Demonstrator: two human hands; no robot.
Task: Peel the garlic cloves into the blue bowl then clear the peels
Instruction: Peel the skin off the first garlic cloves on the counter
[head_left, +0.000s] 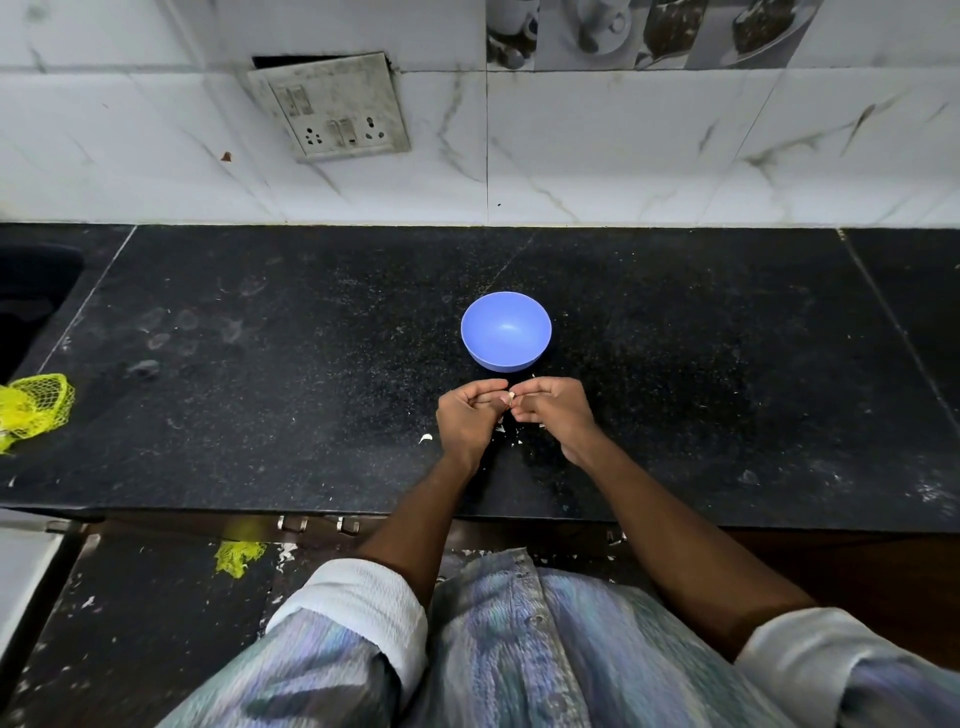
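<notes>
One round blue plastic bowl (506, 331) is sitting on the black speckled stone bench (260, 364). Just in front of it, the left hand (470, 415) and right hand (553, 410) are together pinching one small pale garlic clove (511, 398). A few white peel scraps (502, 428) are lying beneath them.

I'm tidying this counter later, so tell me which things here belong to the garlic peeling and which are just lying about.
Job in hand:
garlic clove, pinched by left hand and right hand
blue bowl
peel scraps

Lying about:
yellow net bag
switch plate
</notes>
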